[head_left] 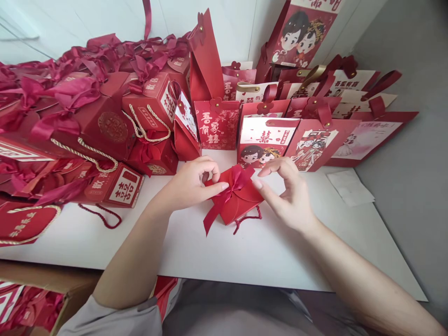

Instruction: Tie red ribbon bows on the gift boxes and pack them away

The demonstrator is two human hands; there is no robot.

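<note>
A small red gift box [241,200] with a curved flap sits on the white table in front of me. A red satin ribbon [240,179] is tied in a bow on its top, one tail hanging down the left side. My left hand [192,184] is closed at the bow's left side, thumb and curled fingers on the ribbon. Close to the bow's right loop is my right hand [289,193], its thumb and index finger a little apart with nothing visible between them. A dark red cord handle [248,218] sticks out at the box's near side.
Many red gift boxes with bows [105,112] are stacked on the left. Red and white paper bags [268,135] stand in rows behind. A white tissue [351,186] lies at right on the white table [280,261]. At lower left is a cardboard carton [75,298] of red boxes.
</note>
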